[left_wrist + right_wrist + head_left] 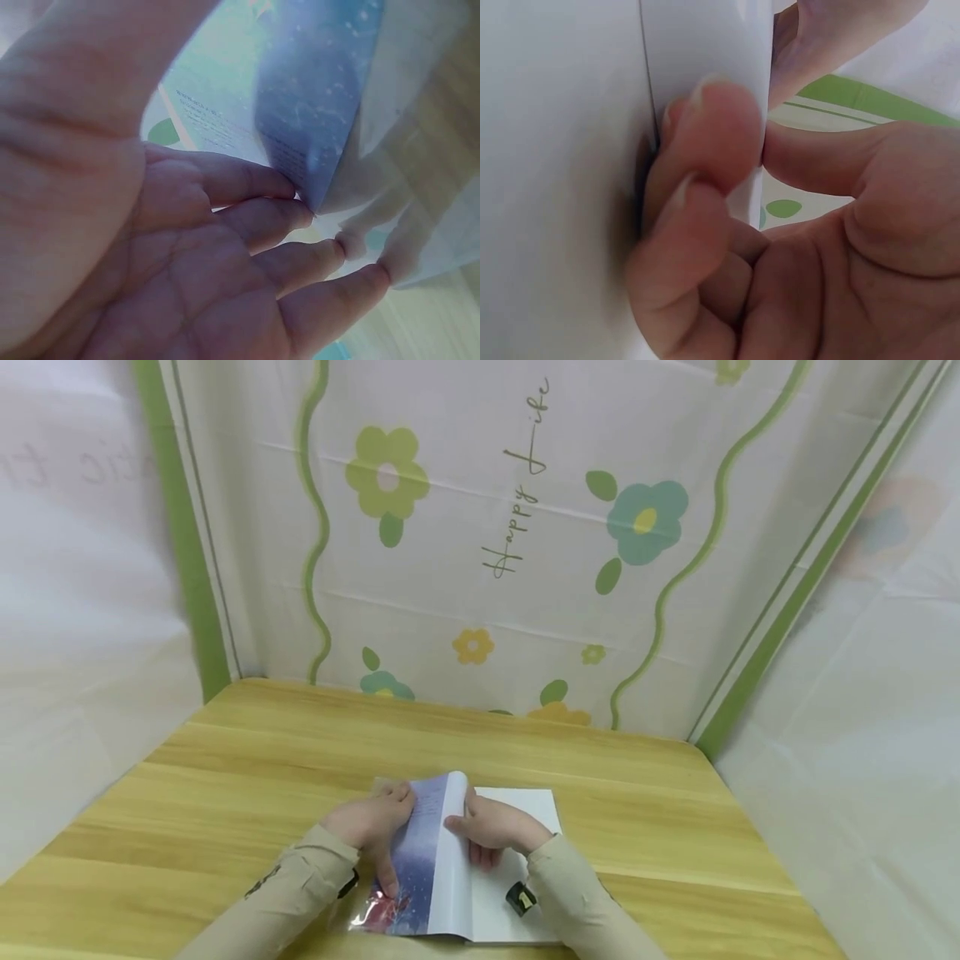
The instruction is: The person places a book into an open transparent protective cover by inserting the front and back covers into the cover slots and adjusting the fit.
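Supported the open, rectangular, white-paged book (pixel 487 906) on the yellow wood-grain table (pixel 652 860), near the front edge and roughly midway across, presumably for easy reach. Rested the left hand (pixel 375 822) on the glossy blue, white-flecked cover (pixel 420 860), with fingers slightly spread, thumb well apart, and fingertips at the cover's corner and on the clear plastic film (pixel 367 180), apparently to steady both. Pinched the smooth white curled sheet (pixel 452 877) between thumb and fingers of the right hand (pixel 495 824), likely to control the bend beside the cover.
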Demonstrator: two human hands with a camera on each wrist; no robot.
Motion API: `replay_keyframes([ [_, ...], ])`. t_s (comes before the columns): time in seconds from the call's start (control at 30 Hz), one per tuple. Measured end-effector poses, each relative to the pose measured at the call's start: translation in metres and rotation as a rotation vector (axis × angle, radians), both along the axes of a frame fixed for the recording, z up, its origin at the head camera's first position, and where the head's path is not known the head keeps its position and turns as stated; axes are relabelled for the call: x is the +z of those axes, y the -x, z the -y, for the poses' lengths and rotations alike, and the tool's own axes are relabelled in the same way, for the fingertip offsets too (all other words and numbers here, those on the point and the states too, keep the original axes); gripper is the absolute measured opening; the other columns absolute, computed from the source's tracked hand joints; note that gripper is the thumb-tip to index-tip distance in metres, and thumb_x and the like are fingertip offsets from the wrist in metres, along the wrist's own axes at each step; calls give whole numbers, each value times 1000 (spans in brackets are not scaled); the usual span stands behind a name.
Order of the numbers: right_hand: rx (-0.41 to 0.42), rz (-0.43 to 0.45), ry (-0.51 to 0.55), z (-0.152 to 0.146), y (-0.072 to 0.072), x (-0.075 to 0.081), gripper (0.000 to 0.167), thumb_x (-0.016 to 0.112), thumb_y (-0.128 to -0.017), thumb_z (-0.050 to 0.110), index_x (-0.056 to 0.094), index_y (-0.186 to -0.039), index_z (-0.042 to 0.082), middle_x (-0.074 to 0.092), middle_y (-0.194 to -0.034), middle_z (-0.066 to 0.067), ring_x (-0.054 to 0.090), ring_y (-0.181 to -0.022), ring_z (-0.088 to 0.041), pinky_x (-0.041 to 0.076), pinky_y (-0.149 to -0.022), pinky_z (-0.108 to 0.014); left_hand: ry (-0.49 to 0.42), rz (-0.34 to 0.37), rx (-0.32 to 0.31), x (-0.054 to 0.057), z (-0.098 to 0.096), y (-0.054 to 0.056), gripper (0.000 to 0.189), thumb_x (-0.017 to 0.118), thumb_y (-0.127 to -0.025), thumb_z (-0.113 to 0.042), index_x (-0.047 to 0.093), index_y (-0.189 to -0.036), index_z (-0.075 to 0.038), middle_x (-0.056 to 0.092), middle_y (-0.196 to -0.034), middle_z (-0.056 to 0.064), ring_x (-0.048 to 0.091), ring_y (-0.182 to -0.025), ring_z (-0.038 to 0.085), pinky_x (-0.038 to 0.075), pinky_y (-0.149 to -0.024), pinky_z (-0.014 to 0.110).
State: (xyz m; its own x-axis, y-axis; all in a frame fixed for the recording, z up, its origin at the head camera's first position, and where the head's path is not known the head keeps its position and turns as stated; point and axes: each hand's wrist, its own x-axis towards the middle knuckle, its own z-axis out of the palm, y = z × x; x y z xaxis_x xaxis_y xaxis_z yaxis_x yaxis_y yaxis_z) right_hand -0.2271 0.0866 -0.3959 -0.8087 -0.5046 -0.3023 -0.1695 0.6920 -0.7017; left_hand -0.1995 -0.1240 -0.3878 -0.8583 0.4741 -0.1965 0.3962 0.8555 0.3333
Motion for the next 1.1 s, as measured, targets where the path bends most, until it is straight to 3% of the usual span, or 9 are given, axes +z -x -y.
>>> replay_keyframes([
  [0.37, -2, -14, -39, 3, -2, 1, 72, 52, -103, 28, 16, -149, -14, 60, -55, -14, 52, -40, -19, 46, -36, -31, -14, 6, 23, -1, 1, -2, 134, 100, -42, -32, 29, -144, 17, 25, -151, 35, 24, -139, 49, 23, -113, 55],
  [0.73, 0, -30, -29, 1, -2, -1, 57, 52, -103, 26, 31, -143, -8, 59, -53, -14, 51, -38, -18, 45, -35, -30, -5, -12, -1, 0, -3, 0, 133, 100, -41, -33, 30, -143, 17, 27, -150, 35, 24, -139, 49, 24, -113, 56],
  [1.1, -19, -47, -73, 2, -4, -1, 74, 53, -103, 29, 14, -149, -14, 59, -54, -13, 50, -37, -18, 45, -35, -30, -8, -14, 3, 0, -3, 0, 132, 100, -41, -31, 31, -143, 17, 28, -149, 35, 25, -138, 50, 25, -112, 57],
])
